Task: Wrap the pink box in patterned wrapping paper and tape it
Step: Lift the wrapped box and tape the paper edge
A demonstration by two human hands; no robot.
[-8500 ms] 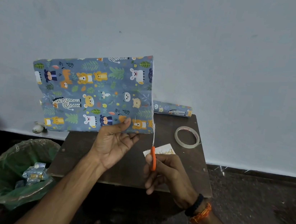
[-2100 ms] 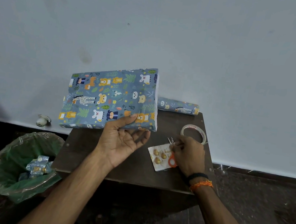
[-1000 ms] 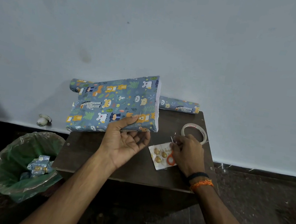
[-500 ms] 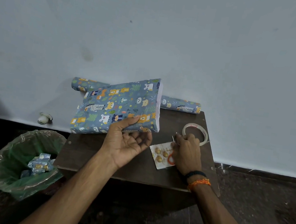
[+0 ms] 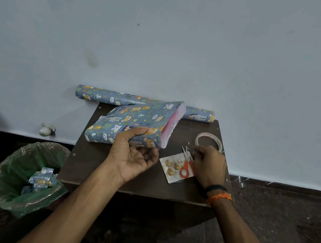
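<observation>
Far left on the floor: bin with a green liner, scraps of the patterned paper inside. Small white object sits at the foot of the wall behind it, can't tell what it is

Dark table against the wall. Roll of wrapping paper lies along the table's back edge, left end overhanging

Box sits tilted on the left half of the table, left end down, right end lifted. Already sleeved in the blue animal-print paper; right end is open, pink box and white paper lining visible there

Left hand holds the box at its near edge: thumb on top of the paper, fingers curled underneath

Right of that, a card with gold dots lies flat on the table, orange-handled scissors resting on it, blades pointing away toward the wall

Right hand is palm down just beside the scissors, fingertips bunched near the blades; whether they pinch anything, can't tell. Black band and orange thread on that wrist

Tape roll lies flat near the right rear corner, just beyond the right hand
</observation>
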